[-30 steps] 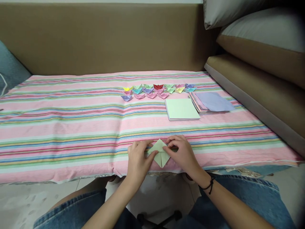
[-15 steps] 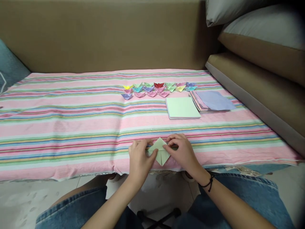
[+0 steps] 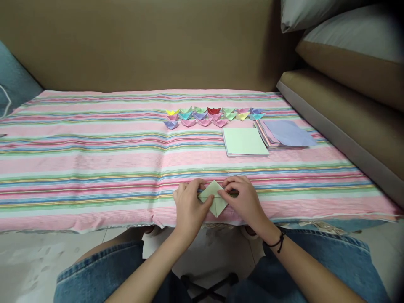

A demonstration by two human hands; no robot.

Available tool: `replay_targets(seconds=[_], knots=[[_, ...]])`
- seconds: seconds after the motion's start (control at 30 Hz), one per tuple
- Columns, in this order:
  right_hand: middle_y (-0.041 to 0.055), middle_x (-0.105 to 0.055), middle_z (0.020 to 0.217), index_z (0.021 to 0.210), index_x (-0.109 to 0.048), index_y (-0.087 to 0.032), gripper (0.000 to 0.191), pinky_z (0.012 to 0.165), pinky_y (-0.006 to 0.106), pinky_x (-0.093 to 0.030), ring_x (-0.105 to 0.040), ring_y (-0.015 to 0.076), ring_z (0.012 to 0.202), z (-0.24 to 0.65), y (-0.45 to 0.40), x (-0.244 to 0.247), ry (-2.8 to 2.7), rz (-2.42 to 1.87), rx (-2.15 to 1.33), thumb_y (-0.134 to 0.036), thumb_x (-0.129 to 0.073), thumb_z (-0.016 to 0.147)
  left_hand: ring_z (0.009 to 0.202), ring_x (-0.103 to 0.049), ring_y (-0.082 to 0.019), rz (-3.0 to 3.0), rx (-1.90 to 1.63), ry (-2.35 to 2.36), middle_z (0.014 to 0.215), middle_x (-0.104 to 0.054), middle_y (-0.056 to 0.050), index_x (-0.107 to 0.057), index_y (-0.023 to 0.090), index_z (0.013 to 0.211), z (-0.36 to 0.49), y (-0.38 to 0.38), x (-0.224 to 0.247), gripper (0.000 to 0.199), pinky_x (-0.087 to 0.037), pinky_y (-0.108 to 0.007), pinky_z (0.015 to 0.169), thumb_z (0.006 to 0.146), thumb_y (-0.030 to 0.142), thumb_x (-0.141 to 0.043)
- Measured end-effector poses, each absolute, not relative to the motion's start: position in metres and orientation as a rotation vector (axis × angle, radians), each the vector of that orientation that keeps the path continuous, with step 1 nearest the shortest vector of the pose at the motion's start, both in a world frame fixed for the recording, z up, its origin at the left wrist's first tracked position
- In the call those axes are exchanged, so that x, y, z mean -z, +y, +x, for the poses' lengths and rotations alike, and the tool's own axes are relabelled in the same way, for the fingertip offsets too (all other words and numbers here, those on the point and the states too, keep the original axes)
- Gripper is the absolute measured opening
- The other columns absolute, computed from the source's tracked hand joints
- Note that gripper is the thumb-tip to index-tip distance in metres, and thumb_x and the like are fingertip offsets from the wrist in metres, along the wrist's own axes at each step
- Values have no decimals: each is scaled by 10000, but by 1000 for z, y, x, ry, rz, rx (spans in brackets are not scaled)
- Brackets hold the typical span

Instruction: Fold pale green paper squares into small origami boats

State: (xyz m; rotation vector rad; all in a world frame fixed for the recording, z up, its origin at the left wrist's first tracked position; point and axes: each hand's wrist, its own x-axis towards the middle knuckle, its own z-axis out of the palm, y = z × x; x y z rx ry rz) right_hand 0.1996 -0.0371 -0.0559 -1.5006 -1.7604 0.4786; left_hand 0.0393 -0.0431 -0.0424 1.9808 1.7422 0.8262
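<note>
A pale green origami paper, folded into a diamond, lies near the front edge of the striped cloth. A vertical seam runs down its lower half, and a crease crosses its middle. My left hand grips its left corner, thumb on top and fingers curled behind. On the opposite corner, my right hand pinches the paper between thumb and fingers. Parts of the fingertips are hidden behind the paper and the hands.
Several small folded paper boats stand in rows farther back. A stack of light green square paper sits beside a pile of coloured sheets. Cushions are stacked at the right; a brown backrest rises behind the striped cloth.
The seam in the diamond's lower half was slightly gaping and is now closed together. Both hands keep their hold. The whole view has shifted a little.
</note>
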Motion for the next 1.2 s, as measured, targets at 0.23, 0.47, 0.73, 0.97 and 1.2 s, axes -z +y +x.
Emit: replay_targets(seconds=[0.23, 0.47, 0.73, 0.97, 1.2], knots=[[31, -641, 798, 526, -555, -213, 196, 744, 371, -400, -535, 224, 826, 200, -38, 54, -1768, -1513, -492, -181, -634, 702, 769, -536, -190, 1901, -820, 1631, 817, -658, 12, -563, 238, 910, 31, -32, 40, 311, -376, -338, 711, 643, 79, -570], [34, -642, 811, 526, -549, -203, 201, 742, 355, -407, -535, 216, 835, 200, -38, 56, -1783, -1513, -484, -190, -650, 700, 651, -530, -135, 1832, -796, 1465, 829, -684, 14, -556, 222, 931, 17, -24, 38, 408, -420, -277, 640, 616, -22, -468], [33, -643, 801, 530, -555, -209, 196, 749, 372, -402, -544, 220, 819, 200, -37, 55, -1774, -1492, -493, -196, -638, 707, 899, -572, -178, 1972, -895, 1225, 970, -637, -56, -603, 198, 939, 1, -34, 23, 322, -462, -321, 768, 815, 62, -339], [23, -637, 784, 539, -535, -210, 198, 760, 366, -396, -543, 215, 823, 198, -37, 54, -1776, -1475, -481, -184, -632, 710, 965, -534, -248, 2770, -684, 1122, 1007, -614, -116, -538, 145, 1114, 18, -62, 44, 285, -452, -411, 797, 855, 171, -421], [16, -610, 746, 698, -540, -216, 107, 693, 332, -403, -524, 215, 779, 200, -39, 50, -1738, -1519, -484, -177, -640, 696, 964, -531, -255, 2914, -678, 1233, 1003, -617, -109, -505, 112, 1172, 27, -67, 55, 348, -443, -408, 820, 843, 220, -470]])
